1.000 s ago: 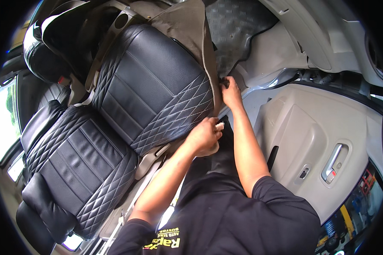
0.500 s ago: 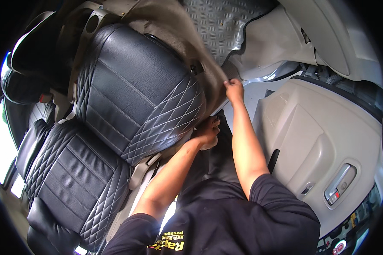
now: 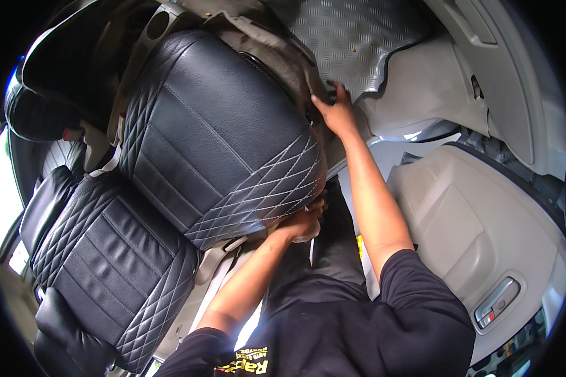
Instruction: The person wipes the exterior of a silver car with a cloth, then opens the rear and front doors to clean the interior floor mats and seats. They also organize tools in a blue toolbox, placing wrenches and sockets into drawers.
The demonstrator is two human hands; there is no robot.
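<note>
The person leans in through the open car door, both arms stretched toward the black quilted seat cover [image 3: 214, 138] on the seat cushion. The right hand [image 3: 337, 112] is up at the cushion's far front corner, fingers [image 3: 341, 94] curled over the beige edge where the cover meets the grey ribbed floor mat [image 3: 358, 38]; they press against that edge, though whether they pinch anything I cannot tell. The left hand [image 3: 303, 223] sits at the cushion's near corner, tucked under the diamond-stitched border, its fingers closed around the cover's lower rim, which lies right on top of them. The matching quilted backrest [image 3: 113, 251] lies to the left. The beige door panel [image 3: 484, 239] stands open to the right.
</note>
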